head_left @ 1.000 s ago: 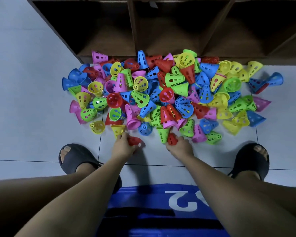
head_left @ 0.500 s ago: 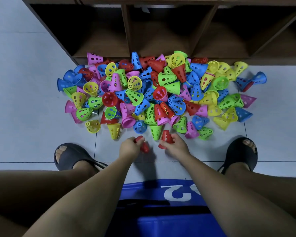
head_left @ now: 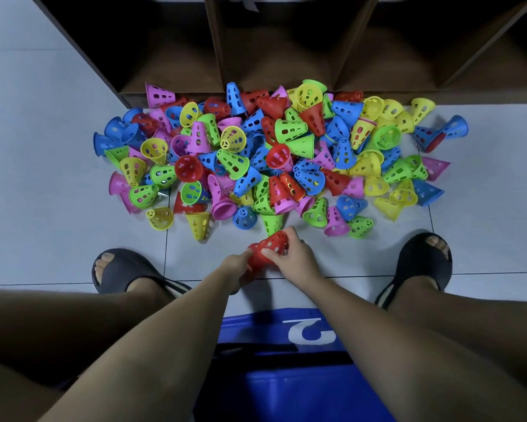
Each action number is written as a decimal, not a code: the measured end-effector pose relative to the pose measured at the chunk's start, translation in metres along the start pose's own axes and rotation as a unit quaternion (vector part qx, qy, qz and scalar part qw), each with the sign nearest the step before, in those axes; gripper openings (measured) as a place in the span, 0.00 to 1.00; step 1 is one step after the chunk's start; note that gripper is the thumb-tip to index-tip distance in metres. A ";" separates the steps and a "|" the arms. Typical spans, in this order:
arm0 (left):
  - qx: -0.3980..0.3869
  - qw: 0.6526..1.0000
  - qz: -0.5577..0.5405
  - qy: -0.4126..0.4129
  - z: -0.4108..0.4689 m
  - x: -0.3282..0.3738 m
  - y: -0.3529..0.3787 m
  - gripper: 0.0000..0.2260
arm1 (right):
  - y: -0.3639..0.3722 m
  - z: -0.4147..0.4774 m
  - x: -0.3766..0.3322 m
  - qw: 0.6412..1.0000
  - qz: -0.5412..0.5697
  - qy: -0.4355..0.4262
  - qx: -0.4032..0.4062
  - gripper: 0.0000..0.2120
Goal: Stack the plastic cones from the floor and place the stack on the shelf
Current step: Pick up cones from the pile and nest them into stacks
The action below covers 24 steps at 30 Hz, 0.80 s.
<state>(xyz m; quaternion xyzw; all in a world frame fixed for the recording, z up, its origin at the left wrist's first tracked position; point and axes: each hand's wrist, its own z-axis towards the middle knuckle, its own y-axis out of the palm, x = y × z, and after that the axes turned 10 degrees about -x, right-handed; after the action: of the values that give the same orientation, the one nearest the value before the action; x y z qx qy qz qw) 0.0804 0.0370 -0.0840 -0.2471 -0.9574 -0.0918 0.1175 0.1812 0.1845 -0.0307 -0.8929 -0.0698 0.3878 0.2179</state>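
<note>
The tiled floor [head_left: 43, 147] carries everything, and the dark wooden shelf [head_left: 215, 41] stands at its far edge with four low compartments partly in view, none holding a cone. The pile of cones [head_left: 271, 153] lies heaped against the shelf's base, likely dumped there to keep the carry short. It has far too many cones to count exactly, several dozen in five colours: red, blue, green, yellow and pink. Two black slippers, left [head_left: 125, 269] and right [head_left: 420, 263], are planted wide apart, so the person crouches over the near edge. Between them the left hand [head_left: 236, 268] and right hand [head_left: 292, 258] each curl round one of two red cones [head_left: 271, 246], seemingly pushing them together to begin the stack.
</note>
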 end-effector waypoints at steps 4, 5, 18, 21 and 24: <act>-0.018 1.000 0.005 -0.012 -0.003 -0.003 -0.008 0.19 | 0.011 0.000 -0.006 0.997 -0.065 0.004 -0.030 0.26; -0.006 1.000 0.016 -0.005 -0.003 -0.002 -0.009 0.17 | 0.014 0.000 -0.005 0.997 -0.074 0.003 -0.034 0.26; 0.152 0.937 0.253 0.185 -0.010 0.055 -0.008 0.18 | -0.026 0.014 0.029 0.993 -0.058 0.007 0.100 0.13; 0.183 0.898 0.309 0.254 -0.017 0.073 0.000 0.20 | -0.049 0.012 0.041 0.974 -0.075 0.047 0.208 0.08; 0.199 0.870 0.346 0.289 -0.018 0.084 0.006 0.16 | -0.067 0.012 0.052 0.962 -0.048 0.077 0.258 0.09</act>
<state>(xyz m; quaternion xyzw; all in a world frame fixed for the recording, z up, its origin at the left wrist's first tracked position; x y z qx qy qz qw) 0.0153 0.0758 -0.0434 -0.4962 -0.7319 0.0802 0.4600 0.2111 0.2640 -0.0426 -0.8293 0.0069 0.3121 0.4636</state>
